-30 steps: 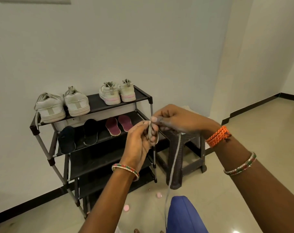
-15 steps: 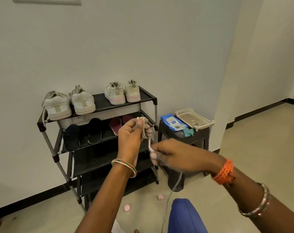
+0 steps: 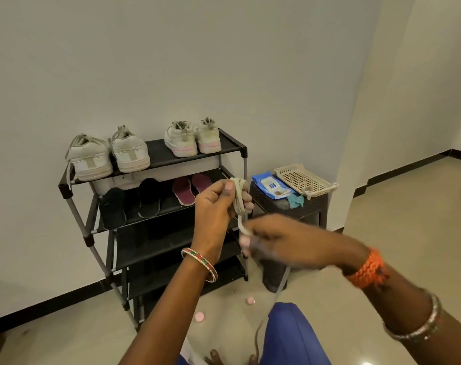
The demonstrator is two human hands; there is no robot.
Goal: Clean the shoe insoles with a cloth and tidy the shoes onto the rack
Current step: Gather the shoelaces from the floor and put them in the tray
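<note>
My left hand (image 3: pixel 219 206) is raised in front of the rack and grips a pale shoelace (image 3: pixel 239 198) wound in loops around its fingers. Just below, my right hand (image 3: pixel 282 243), blurred by motion, pinches the lace's loose length, which trails down toward the floor. The black shoe rack (image 3: pixel 155 159) stands against the wall. Its top shelf carries two pairs of white sneakers: the left pair (image 3: pixel 108 156) and the right pair (image 3: pixel 192 138). On the second shelf lie two black insoles (image 3: pixel 129 204) and two maroon insoles (image 3: pixel 190 188).
A dark stool (image 3: pixel 284 209) right of the rack bears a blue wipes pack (image 3: pixel 271 185), a beige perforated tray (image 3: pixel 303 180) and a teal cloth (image 3: pixel 295 201). Small pink discs (image 3: pixel 199 316) lie on the floor. Blue clothing (image 3: pixel 290 335) covers my knee at the bottom.
My right hand dropped from above the left hand to below it, drawing the lace around the left fingers. The view shifted slightly, uncovering the stool top.
</note>
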